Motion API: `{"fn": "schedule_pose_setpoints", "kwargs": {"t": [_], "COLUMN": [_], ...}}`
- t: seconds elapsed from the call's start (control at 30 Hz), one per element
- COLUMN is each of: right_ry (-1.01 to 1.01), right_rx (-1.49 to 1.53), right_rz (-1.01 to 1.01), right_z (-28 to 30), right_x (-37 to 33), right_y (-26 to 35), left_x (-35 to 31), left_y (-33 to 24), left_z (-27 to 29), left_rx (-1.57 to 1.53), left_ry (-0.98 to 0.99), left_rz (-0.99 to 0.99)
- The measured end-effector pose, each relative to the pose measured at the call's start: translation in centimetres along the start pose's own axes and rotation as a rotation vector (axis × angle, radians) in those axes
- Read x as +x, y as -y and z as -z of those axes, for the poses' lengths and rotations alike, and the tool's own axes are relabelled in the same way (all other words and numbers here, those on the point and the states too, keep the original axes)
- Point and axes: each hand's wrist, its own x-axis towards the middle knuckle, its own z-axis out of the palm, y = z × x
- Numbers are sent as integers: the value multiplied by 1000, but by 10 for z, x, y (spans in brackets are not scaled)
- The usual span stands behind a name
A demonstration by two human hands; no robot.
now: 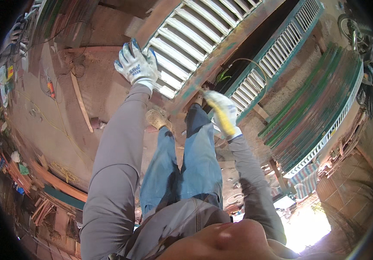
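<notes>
My left hand (136,65), in a white work glove with blue fingertips, lies with fingers spread at the left edge of a louvered shutter panel (182,37). The panel has white slats, and a worn wooden frame (221,52) with green paint patches runs along its right side. My right hand (222,113), gloved in white, is closed near the lower end of that frame. A yellow strip shows along this hand, and a small narrow tip shows ahead of its fingers; I cannot make out what it holds.
A second, green-framed louvered shutter (277,52) lies to the right, with a thin hoop (262,71) over it. Farther right is a stack of long green and brown strips (312,108). A wooden stick (80,97) and an orange tool (51,89) with a cord lie left.
</notes>
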Motion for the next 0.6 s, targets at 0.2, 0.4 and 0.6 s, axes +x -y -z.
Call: {"fn": "schedule_pose_setpoints", "kwargs": {"t": [0.2,0.4,0.6], "right_ry": [-611,-351,74], "right_rx": [553,233,-731], "right_rz": [-371,-528,588], "right_z": [30,23,47], "right_x": [76,57,50], "right_y": [-70,-23,0], "left_x": [-2,-2,-2], "left_y": [2,3,4], "left_z": [-4,-5,-3], "left_rx": [18,3,-9], "left_ry": [-15,-30,-9], "left_rz": [-16,-4,1]}}
